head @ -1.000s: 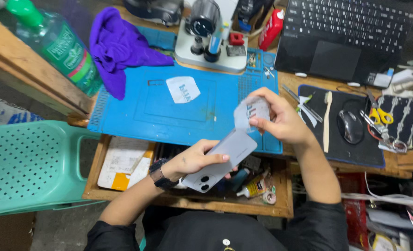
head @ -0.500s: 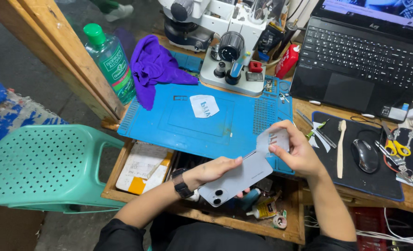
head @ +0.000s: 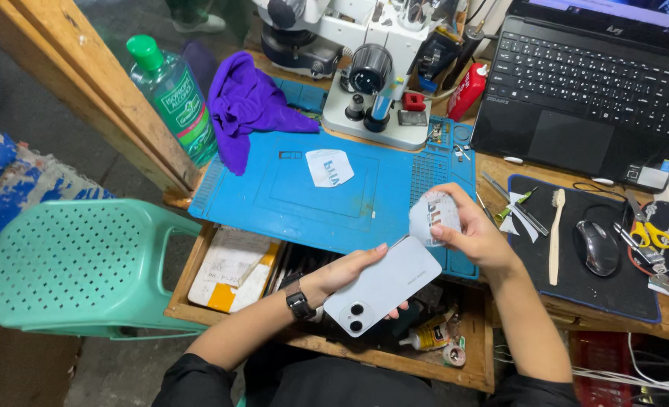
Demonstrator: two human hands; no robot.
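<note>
You had one phone (head: pixel 383 292), two film pieces (head: pixel 329 166), one bottle (head: pixel 172 96), one cloth (head: pixel 248 105), one laptop (head: pixel 587 83), one mouse (head: pixel 596 247), one stool (head: pixel 70 264).

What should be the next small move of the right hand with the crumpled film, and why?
Probably set the crumpled film down on the blue mat, beside the other peeled piece. The right hand holds it clear of the phone, fully off, while the left hand alone holds the phone, back up, above the open drawer.
</note>
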